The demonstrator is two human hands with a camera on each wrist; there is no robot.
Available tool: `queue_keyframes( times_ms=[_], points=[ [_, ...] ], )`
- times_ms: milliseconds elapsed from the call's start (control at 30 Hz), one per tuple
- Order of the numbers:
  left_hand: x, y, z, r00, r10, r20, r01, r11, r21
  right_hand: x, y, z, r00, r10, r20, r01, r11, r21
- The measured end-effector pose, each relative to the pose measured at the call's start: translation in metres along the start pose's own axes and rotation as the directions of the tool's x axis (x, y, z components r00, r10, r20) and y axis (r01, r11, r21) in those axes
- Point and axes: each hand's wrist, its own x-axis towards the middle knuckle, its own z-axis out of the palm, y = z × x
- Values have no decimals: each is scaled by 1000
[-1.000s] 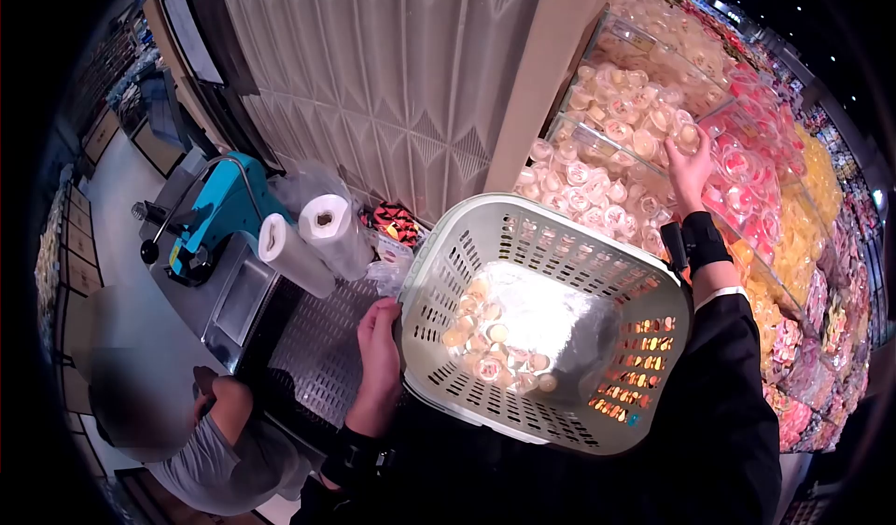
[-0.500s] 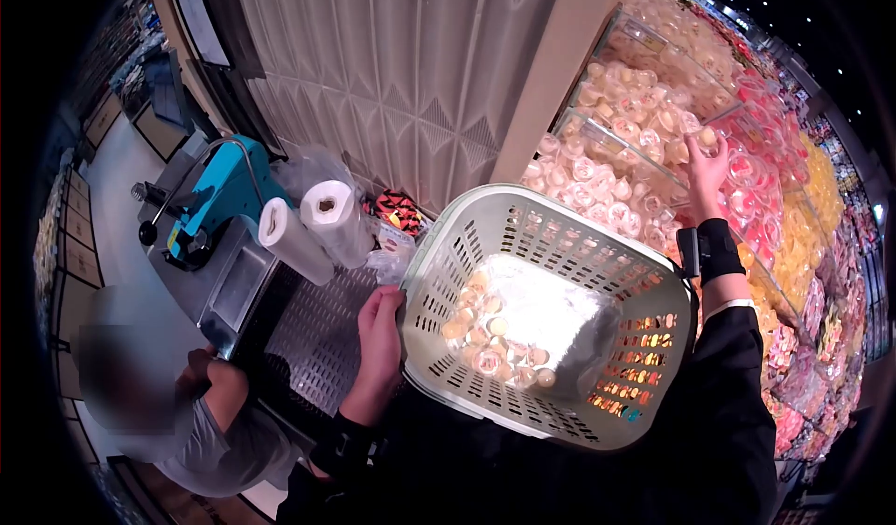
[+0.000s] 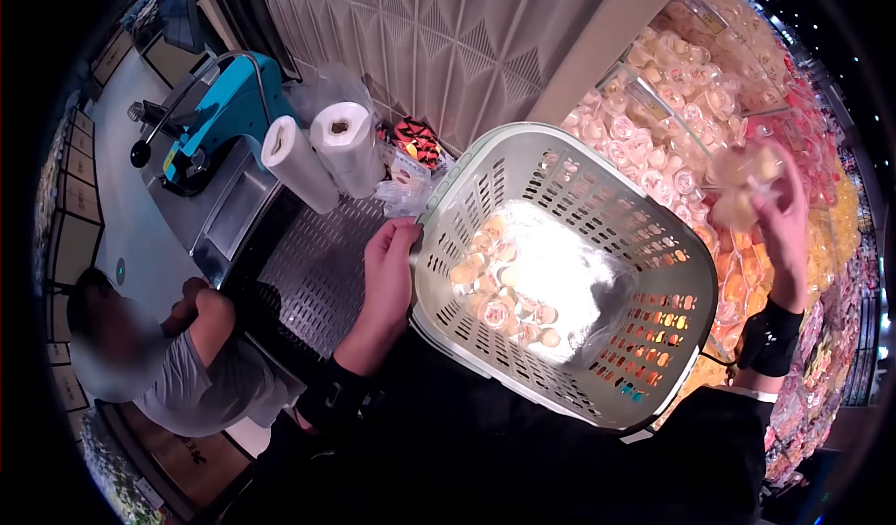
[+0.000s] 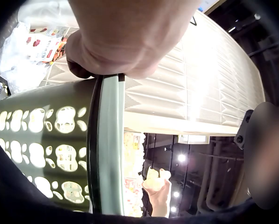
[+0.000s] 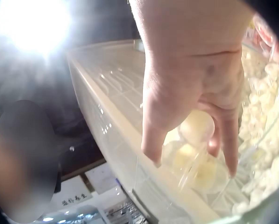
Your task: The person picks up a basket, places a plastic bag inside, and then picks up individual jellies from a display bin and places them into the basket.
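My left hand (image 3: 385, 268) grips the near left rim of a pale green plastic basket (image 3: 523, 131). In the left wrist view, its fingers wrap over that rim (image 4: 112, 154). Some small round jelly cups (image 3: 493, 315) lie grouped at the left of the basket's floor. To the right of the basket, my right hand (image 3: 784, 222) holds several clear jelly cups (image 3: 737, 208) with pale yellowish filling. The right wrist view shows the thumb and fingers spread around these cups (image 5: 197, 128), above the bins.
Bins of pale pink jelly cups (image 3: 644, 152), split by clear dividers, slope away at the right, with orange cups (image 3: 742, 278) nearer. At left are a teal machine (image 3: 224, 114), plastic bag rolls (image 3: 341, 147) and a perforated metal counter (image 3: 317, 254). A person in grey (image 3: 201, 376) is beyond.
My right hand has drawn back from the pale cups toward the lower right, and several cups now show in it. The left hand keeps its grip on the basket. The head view has shifted.
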Motion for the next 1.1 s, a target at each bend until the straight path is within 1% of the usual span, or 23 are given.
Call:
queue_keyframes(
  times_ms=[67,100,133,167,233,300,333,400,433,467,500,533,600,633,700,733,800,833,900,933,1000,1033,1100],
  points=[
    [0,0,1,1000,0,-9,0,1000,-1,-11,-12,40,951,120,285,-83,987,-137],
    [-1,0,2,1000,3,-17,-3,1000,-6,-16,-15,63,915,154,373,-116,986,-123],
    [-1,0,2,1000,1,-16,-1,1000,0,-17,-13,80,870,99,483,20,972,-235],
    [0,0,1,1000,-10,11,11,1000,-25,-17,-27,90,793,306,527,-112,923,-369],
    [0,1,1,1000,-13,29,14,998,-54,-16,-14,93,787,308,535,-165,940,-298],
    [-2,0,4,1000,-6,24,5,998,57,-10,3,79,868,216,448,-92,955,-282],
    [0,-1,2,1000,-12,25,10,998,67,-2,-3,73,902,267,339,-159,936,-314],
    [-2,0,-1,1000,-5,30,2,995,101,18,20,47,955,246,164,-197,943,-267],
    [-2,0,1,999,2,40,-8,991,135,35,38,27,980,189,62,-144,887,-438],
    [0,-3,0,999,18,48,-23,995,101,51,61,9,1000,23,-17,-28,868,-496],
    [-1,-3,0,996,34,77,-42,994,101,68,82,-7,997,-58,-52,22,851,-525],
    [-2,-2,1,998,16,67,-22,995,93,83,104,-20,994,-48,-96,-12,838,-545],
    [-3,-1,0,998,20,62,-26,996,90,105,141,-34,990,110,-89,-142,793,-593],
    [-2,-2,0,998,15,58,-21,995,99,113,156,-35,992,119,-40,-118,781,-613],
    [2,-5,-2,998,21,51,-27,995,101,130,171,-33,974,224,-25,-194,776,-600],
    [3,-8,-3,998,32,60,-37,996,83,133,170,-35,976,216,-18,-182,775,-605],
    [3,-13,-5,998,38,48,-41,998,51,128,168,-30,988,90,123,29,682,-730],
    [3,-14,-6,998,35,56,-37,998,44,123,167,-27,986,89,137,41,678,-733],
    [3,-15,-5,998,32,51,-33,999,16,112,163,-28,992,61,113,22,784,-620],
    [2,-13,-4,998,26,65,-29,999,40,107,169,-29,989,61,132,34,783,-621],
    [2,-9,-4,999,30,33,-32,998,54,107,196,-31,991,80,-103,-112,929,-353],
    [2,-8,-2,999,-25,43,22,997,68,108,212,-33,983,16,-183,-85,922,-377],
    [0,-1,0,994,-78,72,74,996,53,109,209,-26,962,34,-270,-160,874,-459]
  ],
)
